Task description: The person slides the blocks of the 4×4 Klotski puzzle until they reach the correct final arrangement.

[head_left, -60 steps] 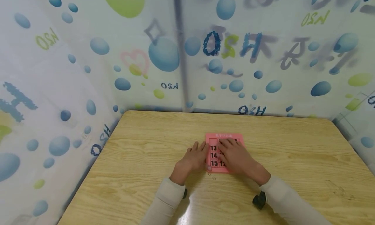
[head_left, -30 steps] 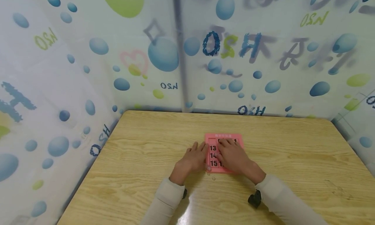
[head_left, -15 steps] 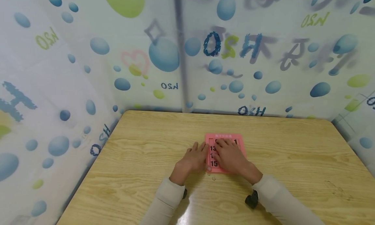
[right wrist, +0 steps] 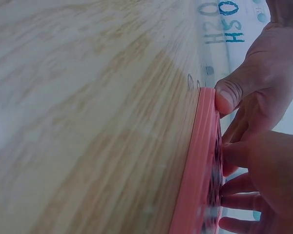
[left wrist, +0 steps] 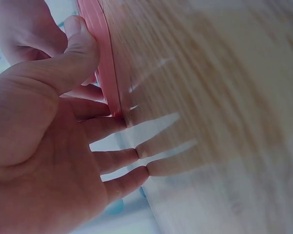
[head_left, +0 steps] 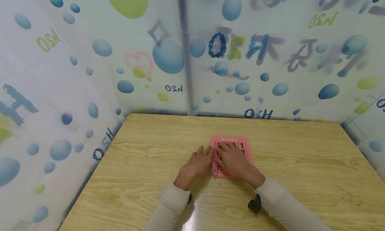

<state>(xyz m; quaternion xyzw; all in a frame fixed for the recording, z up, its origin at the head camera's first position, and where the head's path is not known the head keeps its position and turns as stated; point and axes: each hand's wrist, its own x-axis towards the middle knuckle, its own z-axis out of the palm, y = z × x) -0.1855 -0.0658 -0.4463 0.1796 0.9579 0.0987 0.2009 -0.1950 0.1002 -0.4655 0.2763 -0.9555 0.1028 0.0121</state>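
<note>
Currently, the puzzle (head_left: 245, 150) lies flat on the bench (head_left: 135, 161). Your left hand (head_left: 199, 163), fingers straight, touches its left edge; your right hand (head_left: 233, 160), likewise unclenched, touches its tiles (head_left: 242, 145).

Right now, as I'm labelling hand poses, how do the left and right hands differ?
The left hand sits along the left edge of the pink board; the right hand lies over its numbered tiles. The left hand's thumb rests on the board and its fingertips on the table; the right hand's fingertips meet the tiles. Both touch the board.
</note>
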